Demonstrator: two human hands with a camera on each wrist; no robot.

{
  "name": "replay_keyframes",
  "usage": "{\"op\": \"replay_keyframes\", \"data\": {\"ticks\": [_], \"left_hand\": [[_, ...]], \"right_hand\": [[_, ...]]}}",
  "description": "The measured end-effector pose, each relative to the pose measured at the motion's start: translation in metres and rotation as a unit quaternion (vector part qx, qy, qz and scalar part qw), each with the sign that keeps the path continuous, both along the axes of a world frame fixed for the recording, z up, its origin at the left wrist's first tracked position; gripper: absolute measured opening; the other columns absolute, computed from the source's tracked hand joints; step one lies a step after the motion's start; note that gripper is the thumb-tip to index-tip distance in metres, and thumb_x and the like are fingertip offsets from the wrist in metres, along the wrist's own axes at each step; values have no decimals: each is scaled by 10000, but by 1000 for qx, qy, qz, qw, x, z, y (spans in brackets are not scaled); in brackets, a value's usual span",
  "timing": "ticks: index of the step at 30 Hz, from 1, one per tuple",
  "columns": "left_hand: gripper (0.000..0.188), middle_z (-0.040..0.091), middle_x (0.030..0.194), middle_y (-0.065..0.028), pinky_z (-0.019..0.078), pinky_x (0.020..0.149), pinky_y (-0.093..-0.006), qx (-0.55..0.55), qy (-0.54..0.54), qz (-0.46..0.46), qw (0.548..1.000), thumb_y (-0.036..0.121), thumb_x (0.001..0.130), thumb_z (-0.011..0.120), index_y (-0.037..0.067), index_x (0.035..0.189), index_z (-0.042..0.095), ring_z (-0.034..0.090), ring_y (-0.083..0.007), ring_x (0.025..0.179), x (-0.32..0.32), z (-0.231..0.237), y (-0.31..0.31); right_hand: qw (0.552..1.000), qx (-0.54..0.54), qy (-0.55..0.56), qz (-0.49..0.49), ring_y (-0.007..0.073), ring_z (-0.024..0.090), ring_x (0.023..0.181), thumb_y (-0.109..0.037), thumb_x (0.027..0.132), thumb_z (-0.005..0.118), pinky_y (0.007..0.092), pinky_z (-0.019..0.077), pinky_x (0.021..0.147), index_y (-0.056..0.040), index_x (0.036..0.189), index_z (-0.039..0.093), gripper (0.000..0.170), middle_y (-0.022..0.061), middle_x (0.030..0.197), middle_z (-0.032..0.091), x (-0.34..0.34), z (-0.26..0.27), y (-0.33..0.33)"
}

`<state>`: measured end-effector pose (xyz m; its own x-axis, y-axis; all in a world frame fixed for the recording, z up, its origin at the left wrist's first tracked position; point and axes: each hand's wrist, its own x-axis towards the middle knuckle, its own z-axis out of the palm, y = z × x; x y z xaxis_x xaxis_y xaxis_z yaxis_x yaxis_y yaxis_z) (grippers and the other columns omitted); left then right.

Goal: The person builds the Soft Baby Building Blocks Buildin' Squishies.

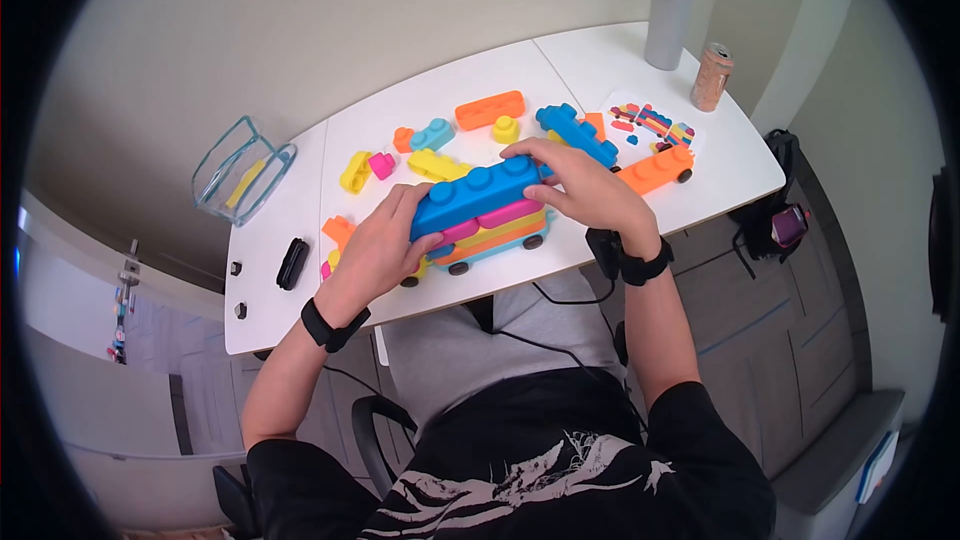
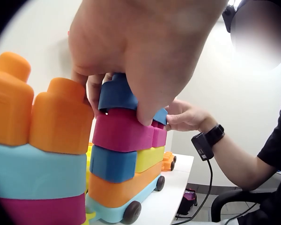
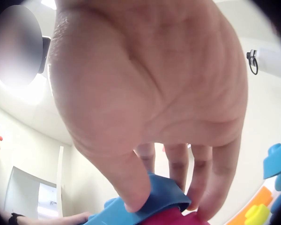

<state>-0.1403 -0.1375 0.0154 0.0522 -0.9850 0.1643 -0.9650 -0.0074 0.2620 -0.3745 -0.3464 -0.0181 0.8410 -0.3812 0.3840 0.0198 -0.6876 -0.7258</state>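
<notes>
A long blue toy building block [image 1: 475,195] lies along the top of a stack on a light blue wheeled base [image 1: 505,252]. My left hand [image 1: 372,245] grips its left end, thumb on the near side and fingers over the far side. At the other end my right hand [image 1: 590,185] pinches the block, its thumb [image 3: 136,187] in front. Under it come magenta blocks [image 2: 122,131], then a blue block [image 2: 112,164] beside a yellow one [image 2: 150,160], and an orange layer [image 2: 124,190]. The blue block's near end sits slightly raised at the magenta edge in the left wrist view.
Behind lie loose blocks, including a long orange one [image 1: 490,110] and a yellow one [image 1: 438,166]. An orange wheeled piece [image 1: 655,172] and a picture sheet [image 1: 625,112] are at right, near a can [image 1: 712,78] and bottle [image 1: 668,25]. Another stack [image 2: 37,173] stands left.
</notes>
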Motion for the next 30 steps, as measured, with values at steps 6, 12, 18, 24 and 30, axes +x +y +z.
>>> {"op": "replay_keyframes", "data": {"ticks": [6, 12, 18, 24, 30], "left_hand": [[597, 593, 1335, -216, 564, 947, -470, 14, -10, -13, 1000, 229, 990, 750, 32, 1481, 473, 657, -428, 1150, 1, 2, 2], [571, 596, 1306, -201, 574, 906, -457, -8, -24, -24, 999, 202, 1002, 720, 37, 1491, 474, 668, -409, 1109, 1, -2, 2], [595, 597, 1258, -180, 581, 860, -438, -29, -60, -40, 997, 221, 994, 736, 22, 1491, 475, 678, -382, 1069, -1, -7, -1], [632, 600, 1240, -174, 580, 862, -434, -25, -73, -52, 996, 238, 972, 766, 6, 1486, 480, 683, -370, 1057, -1, -7, -4], [689, 613, 1324, -186, 575, 912, -441, -31, -110, -56, 992, 270, 952, 786, 10, 1504, 466, 685, -375, 1097, -7, -8, -6]], "right_hand": [[1000, 9, 16, 5, 308, 701, 1090, -76, 954, 754, 392, 559, 950, -67, 1394, 595, 468, 165, 1244, 700, -1, -2, -1], [999, 19, 39, -13, 300, 703, 1095, -72, 952, 755, 392, 558, 951, -71, 1391, 595, 468, 162, 1230, 705, -4, 3, 4], [994, 53, 83, -38, 306, 700, 1115, -67, 947, 758, 399, 549, 975, -64, 1398, 593, 480, 174, 1224, 709, -7, 13, 6], [979, -160, 8, -127, 318, 705, 1115, -101, 965, 749, 391, 565, 944, -67, 1359, 614, 418, 154, 1259, 715, -10, 8, 27], [985, -46, 45, -157, 346, 735, 974, -143, 934, 791, 425, 561, 815, -68, 1191, 708, 280, 165, 1066, 764, -5, 14, 19]]}}
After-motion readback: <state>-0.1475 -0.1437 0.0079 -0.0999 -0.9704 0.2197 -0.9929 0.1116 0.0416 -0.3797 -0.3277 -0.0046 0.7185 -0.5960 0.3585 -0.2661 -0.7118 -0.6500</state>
